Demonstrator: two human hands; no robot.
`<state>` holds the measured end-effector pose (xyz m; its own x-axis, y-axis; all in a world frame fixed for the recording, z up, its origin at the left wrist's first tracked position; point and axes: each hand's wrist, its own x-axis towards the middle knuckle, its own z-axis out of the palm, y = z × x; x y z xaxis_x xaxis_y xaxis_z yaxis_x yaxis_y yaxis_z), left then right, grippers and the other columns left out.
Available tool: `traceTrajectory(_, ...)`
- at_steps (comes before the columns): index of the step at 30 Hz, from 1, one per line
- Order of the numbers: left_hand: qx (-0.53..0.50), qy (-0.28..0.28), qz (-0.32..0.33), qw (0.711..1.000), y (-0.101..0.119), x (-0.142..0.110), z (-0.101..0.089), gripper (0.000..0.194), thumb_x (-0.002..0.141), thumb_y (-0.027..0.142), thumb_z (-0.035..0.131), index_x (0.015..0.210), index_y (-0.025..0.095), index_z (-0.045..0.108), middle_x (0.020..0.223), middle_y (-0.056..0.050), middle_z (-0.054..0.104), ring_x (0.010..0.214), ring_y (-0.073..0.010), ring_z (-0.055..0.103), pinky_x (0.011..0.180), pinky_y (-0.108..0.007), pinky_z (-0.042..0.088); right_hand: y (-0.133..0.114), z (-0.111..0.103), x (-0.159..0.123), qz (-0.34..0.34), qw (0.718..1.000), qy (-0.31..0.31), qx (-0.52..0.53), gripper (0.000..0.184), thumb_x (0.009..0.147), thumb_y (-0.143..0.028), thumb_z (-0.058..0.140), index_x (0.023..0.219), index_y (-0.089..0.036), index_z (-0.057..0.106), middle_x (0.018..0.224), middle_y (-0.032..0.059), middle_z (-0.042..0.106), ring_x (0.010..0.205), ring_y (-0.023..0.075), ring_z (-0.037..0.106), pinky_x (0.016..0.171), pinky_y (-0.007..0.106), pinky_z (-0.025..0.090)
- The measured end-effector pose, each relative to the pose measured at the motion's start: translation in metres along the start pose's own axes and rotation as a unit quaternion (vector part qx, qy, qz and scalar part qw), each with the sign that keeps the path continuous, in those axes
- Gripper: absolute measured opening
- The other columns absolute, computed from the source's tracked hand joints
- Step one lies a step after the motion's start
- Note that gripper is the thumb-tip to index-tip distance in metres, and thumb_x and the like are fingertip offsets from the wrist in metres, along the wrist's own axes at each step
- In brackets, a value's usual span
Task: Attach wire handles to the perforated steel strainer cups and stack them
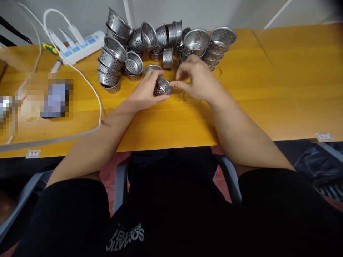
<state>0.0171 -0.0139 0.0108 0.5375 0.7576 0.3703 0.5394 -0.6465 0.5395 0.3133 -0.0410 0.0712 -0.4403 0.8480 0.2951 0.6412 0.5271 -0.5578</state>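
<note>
Steel strainer cup sits in curled left hand, right hand near-pinched, can't tell on what, loose wires remain right.

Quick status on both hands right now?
Left hand: holding a perforated metal cup.
Right hand: curled near the cup's rim; whether it holds anything cannot be told.

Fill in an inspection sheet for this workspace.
Surface: yellow wooden table, two labels along its front edge.
Work items: perforated metal cup in hand; other cups stacked behind; thin wire pieces right of it.
Clutter: power strip and pixelated device, left.
Hands: left hand holds the perforated metal cup; right hand by its rim, grip unclear.
Cables: white cable curves across the table's left side.
Surroundings: pale wall behind, chair armrests below.
</note>
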Motion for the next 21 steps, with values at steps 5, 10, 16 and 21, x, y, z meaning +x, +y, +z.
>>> traceTrajectory(5,0.007,-0.003,-0.007,1.0,0.001,-0.003,-0.007,0.088,0.094,0.042,0.108,0.171,0.03,0.068,0.175,-0.017,0.075,0.163,-0.0486,0.077,0.143,-0.065,0.065,0.022,-0.011,0.002,0.002,0.995,-0.086,-0.053,0.049,0.114,-0.079,0.093,0.104,-0.033,0.08,0.111,0.0151,0.084,0.111,0.0418,0.073,0.108,0.065,0.062)
traceTrajectory(10,-0.01,-0.016,-0.019,1.0,0.004,-0.005,-0.018,0.078,0.098,0.057,0.106,0.161,0.028,0.072,0.164,-0.016,0.082,0.143,-0.046,0.087,0.127,-0.063,0.073,0.031,-0.017,0.006,0.024,0.982,-0.139,-0.128,0.022,0.11,-0.035,0.097,0.102,-0.028,0.077,0.106,0.0136,0.086,0.094,0.0341,0.074,0.094,0.054,0.06)
traceTrajectory(16,0.003,0.009,-0.038,0.999,0.0,-0.008,-0.022,0.101,0.104,0.112,0.078,0.168,0.036,0.067,0.172,-0.004,0.078,0.126,-0.0323,0.08,0.127,-0.068,0.073,0.052,-0.012,0.005,0.042,0.979,-0.146,-0.136,0.023,0.104,-0.037,0.101,0.103,-0.031,0.079,0.108,0.0104,0.087,0.102,0.0409,0.083,0.096,0.057,0.067)
traceTrajectory(21,0.022,0.021,-0.042,0.999,-0.025,0.0,-0.013,0.098,0.119,0.109,0.045,0.171,0.029,0.066,0.159,-0.007,0.087,0.131,-0.0349,0.081,0.136,-0.068,0.067,0.059,0.001,0.007,0.002,0.986,-0.112,-0.122,0.012,0.112,-0.039,0.089,0.121,-0.031,0.09,0.127,0.0129,0.09,0.122,0.044,0.085,0.113,0.06,0.068)
